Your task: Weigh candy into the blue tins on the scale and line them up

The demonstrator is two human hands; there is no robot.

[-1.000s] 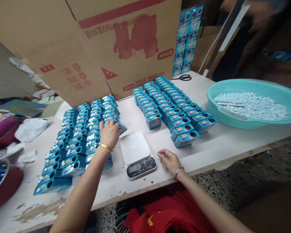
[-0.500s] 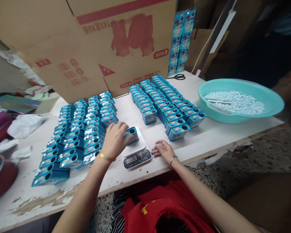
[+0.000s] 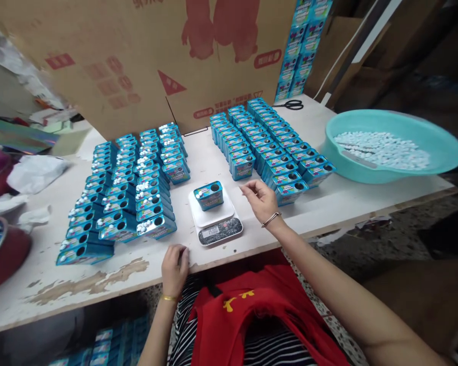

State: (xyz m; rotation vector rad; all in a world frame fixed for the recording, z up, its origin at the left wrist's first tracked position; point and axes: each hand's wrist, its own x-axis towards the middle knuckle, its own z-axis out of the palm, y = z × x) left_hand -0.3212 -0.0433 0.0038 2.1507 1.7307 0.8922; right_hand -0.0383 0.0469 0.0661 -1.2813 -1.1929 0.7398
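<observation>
Blue tin [image 3: 209, 199] on scale [image 3: 222, 232] — right hand [image 3: 262, 202] near, basin [image 3: 353, 169].

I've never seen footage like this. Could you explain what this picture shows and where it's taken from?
There is no robot: these are a person's bare hands, seen from a head-worn camera looking forward and down. The left hand is at the white table's near edge, apparently empty. The right hand is beside the scale in a pinching shape; whether it holds something tiny is unclear. A blue container stands on the scale, untouched. Rows of similar containers stand to either side, and a basin of white pieces lies far right.
</observation>
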